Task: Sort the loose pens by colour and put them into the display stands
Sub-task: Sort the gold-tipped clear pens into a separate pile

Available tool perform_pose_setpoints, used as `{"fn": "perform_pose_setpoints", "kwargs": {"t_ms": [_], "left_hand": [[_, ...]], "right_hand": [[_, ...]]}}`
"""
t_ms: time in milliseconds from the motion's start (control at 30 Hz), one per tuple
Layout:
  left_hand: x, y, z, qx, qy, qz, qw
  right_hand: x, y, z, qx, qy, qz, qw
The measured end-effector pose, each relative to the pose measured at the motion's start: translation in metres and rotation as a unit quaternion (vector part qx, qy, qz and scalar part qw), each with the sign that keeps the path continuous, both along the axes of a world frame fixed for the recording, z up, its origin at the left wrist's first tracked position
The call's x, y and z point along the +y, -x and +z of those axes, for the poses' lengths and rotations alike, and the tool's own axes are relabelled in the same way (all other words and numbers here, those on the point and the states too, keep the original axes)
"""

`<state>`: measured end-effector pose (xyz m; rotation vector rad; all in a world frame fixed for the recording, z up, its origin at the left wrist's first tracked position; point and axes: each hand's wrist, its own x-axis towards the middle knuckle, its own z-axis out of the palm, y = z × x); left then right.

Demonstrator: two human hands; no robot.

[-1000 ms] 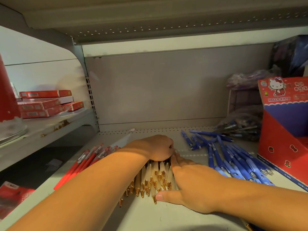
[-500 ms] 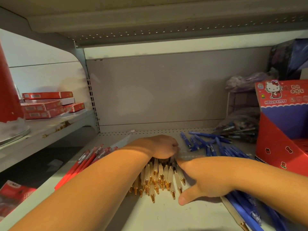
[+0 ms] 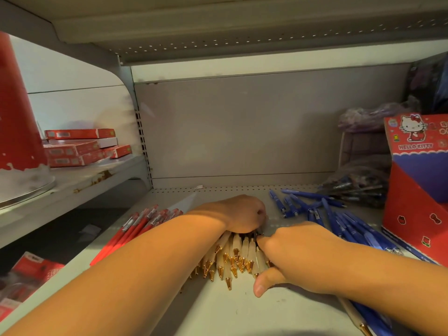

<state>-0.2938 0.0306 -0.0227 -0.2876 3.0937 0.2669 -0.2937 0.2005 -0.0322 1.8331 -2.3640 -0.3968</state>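
The shelf is painted metal, matt and smooth, perforated along its back edge. The cream pens on it have pearly plastic barrels and glossy gold metallic tips. Left of them, the red pens are smooth plastic with clear clips; right of them, the blue pens are satin plastic. Farther right, the display stand is glossy printed cardboard.

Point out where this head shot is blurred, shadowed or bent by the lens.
Head view: the wide-angle lens bows the upper shelf edges; the red boxes at left are smeared by motion blur; warm light streaks the left forearm, with the cream pens beside it partly in its shadow; the pen bag at right is dim and murky.
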Motion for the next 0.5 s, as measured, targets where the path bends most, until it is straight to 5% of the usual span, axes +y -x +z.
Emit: {"fn": "perform_pose_setpoints", "kwargs": {"t_ms": [333, 500], "left_hand": [[-0.036, -0.078, 0.037, 0.018, -0.033, 0.046, 0.998], [-0.054, -0.137, 0.019, -0.05, -0.066, 0.008, 0.997]], "right_hand": [[-0.007, 0.033, 0.012, -0.189, 0.109, -0.037, 0.975], [-0.023, 0.03, -0.01, -0.267, 0.061, 0.011, 0.962]]}}
